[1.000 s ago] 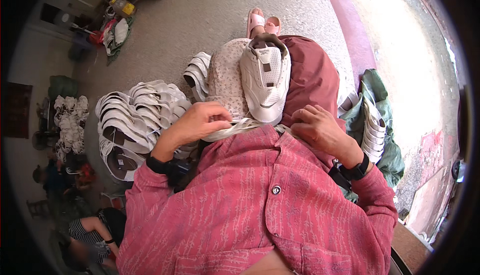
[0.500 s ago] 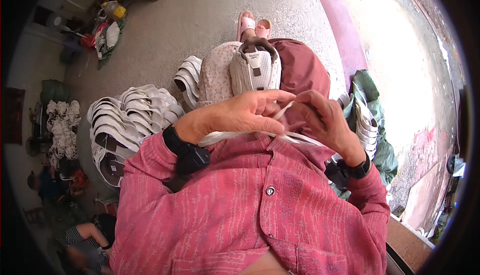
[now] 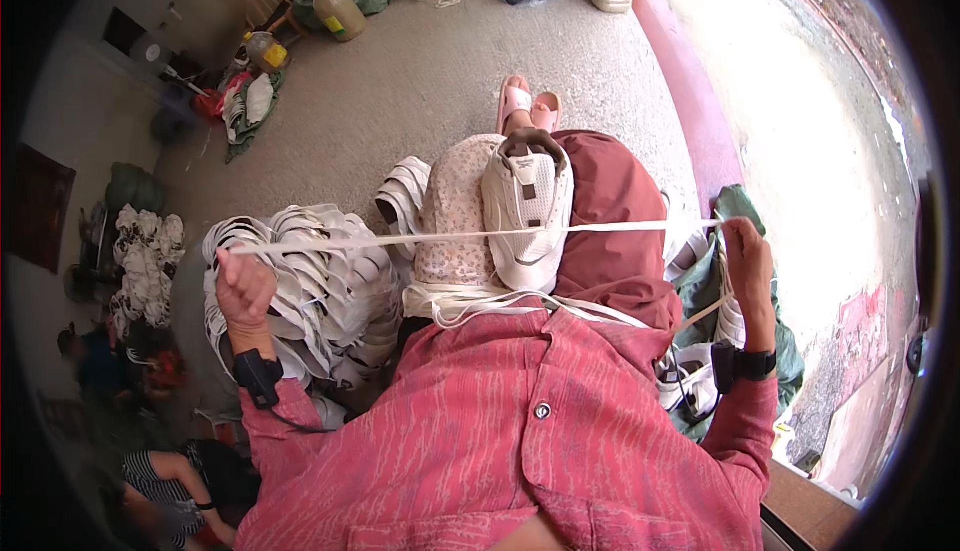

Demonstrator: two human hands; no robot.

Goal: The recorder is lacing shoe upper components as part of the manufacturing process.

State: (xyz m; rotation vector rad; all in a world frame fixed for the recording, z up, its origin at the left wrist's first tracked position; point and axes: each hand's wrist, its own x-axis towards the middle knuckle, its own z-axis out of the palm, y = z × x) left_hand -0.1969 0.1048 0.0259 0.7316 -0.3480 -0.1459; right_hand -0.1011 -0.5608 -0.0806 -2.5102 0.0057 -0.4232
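A white shoelace (image 3: 450, 237) is stretched nearly straight across my lap, from one hand to the other. Its left end is gripped in the closed fingers of my left hand (image 3: 244, 289), out above a stack of shoe uppers. My right hand (image 3: 748, 256) pinches the other end, above the right knee, and a tail of lace hangs below it. Behind the lace a white shoe upper (image 3: 528, 196) with a brown collar rests between my thighs, with no lace visible in it. More white laces (image 3: 490, 303) lie in a loose bundle across my lap.
Stacked white shoe uppers (image 3: 310, 261) stand at my left, with a smaller stack (image 3: 404, 191) by my left knee. On the right, more uppers (image 3: 690, 376) sit on green sacking (image 3: 765, 301). Another person (image 3: 180, 491) sits at lower left. Jugs (image 3: 338, 13) stand far left.
My hands were close together over my lap with the lace between them. They have moved wide apart, pulling it out straight. The view has tilted slightly upward.
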